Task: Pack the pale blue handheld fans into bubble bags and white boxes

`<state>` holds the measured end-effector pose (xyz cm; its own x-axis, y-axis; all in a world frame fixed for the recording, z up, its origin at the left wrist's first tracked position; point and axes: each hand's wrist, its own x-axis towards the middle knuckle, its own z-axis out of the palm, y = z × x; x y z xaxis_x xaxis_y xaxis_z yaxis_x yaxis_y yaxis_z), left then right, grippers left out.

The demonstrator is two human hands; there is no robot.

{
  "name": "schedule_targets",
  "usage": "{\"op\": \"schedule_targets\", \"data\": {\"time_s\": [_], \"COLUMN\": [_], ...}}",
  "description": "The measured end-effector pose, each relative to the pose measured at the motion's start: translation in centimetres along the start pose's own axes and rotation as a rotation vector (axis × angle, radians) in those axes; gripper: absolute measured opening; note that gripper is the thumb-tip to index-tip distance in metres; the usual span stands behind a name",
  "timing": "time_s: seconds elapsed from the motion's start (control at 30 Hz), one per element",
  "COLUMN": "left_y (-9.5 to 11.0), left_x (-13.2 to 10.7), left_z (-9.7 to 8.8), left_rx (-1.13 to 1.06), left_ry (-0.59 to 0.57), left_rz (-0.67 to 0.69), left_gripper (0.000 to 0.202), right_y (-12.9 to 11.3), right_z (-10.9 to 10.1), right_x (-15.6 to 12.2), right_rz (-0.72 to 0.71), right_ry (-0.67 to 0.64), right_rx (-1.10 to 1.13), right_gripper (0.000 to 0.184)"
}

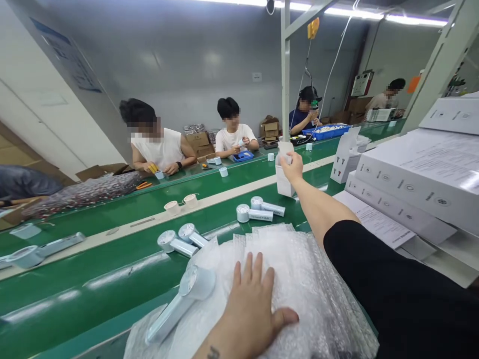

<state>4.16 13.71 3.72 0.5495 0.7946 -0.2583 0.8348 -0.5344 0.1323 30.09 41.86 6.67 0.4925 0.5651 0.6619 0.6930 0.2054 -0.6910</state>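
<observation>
My left hand [252, 304] lies flat with fingers spread on a stack of bubble wrap bags [310, 279]. Left of it, a light blue handheld fan [183, 301] rests on the same stack. My right hand [293, 167] reaches out over the green conveyor belt [123, 279], its fingers closed on the top of an upright white box [285, 182] with a raised flap. Several more handheld fans [256, 214] lie on the belt beyond the bags, in pairs.
Stacked white printed boxes [404, 179] rise at the right, with an open white box [344, 154] beside them. Across the belt, several co-workers [234, 132] handle small parts. A blue tray [331, 131], orange scissors [144, 185] and a metal post [285, 75] are there too.
</observation>
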Motion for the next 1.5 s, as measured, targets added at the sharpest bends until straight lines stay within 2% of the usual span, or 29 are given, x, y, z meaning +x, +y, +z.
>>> {"op": "schedule_targets", "data": {"time_s": [0.07, 0.13, 0.2, 0.27, 0.3, 0.33, 0.43, 0.5, 0.57, 0.67, 0.8, 0.87, 0.93, 1.03, 1.1, 1.17, 1.2, 1.27, 1.33, 1.4, 1.47, 1.5], "left_y": [0.3, 0.5, 0.5, 0.4, 0.3, 0.3, 0.3, 0.3, 0.3, 0.0, -0.2, -0.1, 0.3, 0.3, -1.1, -3.9, -5.7, -9.8, -13.4, -16.1, -17.6, -18.0], "left_x": [0.0, 0.2, 0.5, 0.6, 0.5, 0.4, -0.3, -0.8, -1.1, -0.8, -0.1, 0.0, -0.4, -2.1, -3.6, -4.4, -4.4, -3.1, -0.5, 2.5, 5.3, 6.4], "left_z": [0.7, 1.1, 1.2, 1.0, 0.8, 0.6, 0.2, 0.1, 0.5, 1.2, 1.3, 0.8, -0.1, -2.9, -5.8, -9.0, -10.4, -11.9, -11.4, -9.5, -7.2, -6.2], "left_rx": [0.004, -0.010, -0.005, 0.024, 0.041, 0.056, 0.092, 0.112, 0.125, 0.126, 0.085, 0.055, 0.043, 0.040, -0.043, -0.189, -0.254, -0.189, 0.032, 0.284, 0.461, 0.503], "left_ry": [-0.051, -0.077, -0.046, 0.000, 0.017, 0.029, 0.053, 0.066, 0.060, 0.016, -0.024, -0.030, -0.021, -0.019, -0.075, -0.119, -0.131, 0.021, 0.122, 0.040, -0.063, -0.096], "left_rz": [0.046, 0.064, 0.066, 0.076, 0.082, 0.086, 0.084, 0.081, 0.086, 0.095, 0.118, 0.112, 0.082, 0.096, 0.173, 0.197, 0.162, -0.070, -0.312, -0.295, -0.166, -0.096], "left_gripper": [0.090, 0.089, 0.086, 0.083, 0.082, 0.082, 0.082, 0.081, 0.081, 0.085, 0.087, 0.083, 0.074, 0.048, 0.039, 0.037, 0.036, 0.037, 0.049, 0.074, 0.088, 0.089], "right_y": [1.1, 0.9, -0.4, -2.4, -3.4, -4.2, -4.9, -4.0, -2.9, -2.2, -4.4, -6.2, -7.7, -8.6, -8.0, -6.7, -6.1, -5.2, -4.9, -5.3, -5.7, -5.8], "right_z": [0.0, -0.4, -0.8, -1.1, -1.1, -1.0, -0.6, -0.7, -1.1, -2.3, -4.9, -7.3, -10.7, -16.0, -18.2, -19.0, -18.9, -18.3, -17.8, -17.9, -18.5, -19.0], "right_x": [-0.5, -1.1, -2.1, -3.7, -4.8, -5.9, -9.3, -10.6, -11.1, -11.0, -10.0, -9.5, -9.3, -11.0, -13.7, -16.8, -18.3, -20.5, -21.3, -21.2, -20.7, -20.6], "right_rz": [0.011, 0.024, -0.027, -0.160, -0.217, -0.245, -0.150, -0.105, -0.127, -0.190, -0.250, -0.281, -0.335, -0.448, -0.492, -0.535, -0.565, -0.636, -0.699, -0.731, -0.734, -0.731], "right_ry": [-0.016, 0.012, 0.057, 0.018, -0.090, -0.253, -0.796, -0.988, -1.064, -1.102, -1.008, -0.924, -0.848, -0.828, -0.928, -1.072, -1.119, -1.157, -1.150, -1.153, -1.131, -1.097], "right_rx": [-0.033, -0.074, -0.123, -0.195, -0.259, -0.342, -0.564, -0.605, -0.582, -0.548, -0.514, -0.483, -0.393, -0.170, -0.097, -0.069, -0.065, -0.077, -0.099, -0.105, -0.085, -0.070], "right_gripper": [0.024, 0.028, 0.034, 0.037, 0.038, 0.038, 0.049, 0.056, 0.053, 0.043, 0.037, 0.036, 0.035, 0.032, 0.029, 0.026, 0.026, 0.030, 0.035, 0.039, 0.044, 0.044]}}
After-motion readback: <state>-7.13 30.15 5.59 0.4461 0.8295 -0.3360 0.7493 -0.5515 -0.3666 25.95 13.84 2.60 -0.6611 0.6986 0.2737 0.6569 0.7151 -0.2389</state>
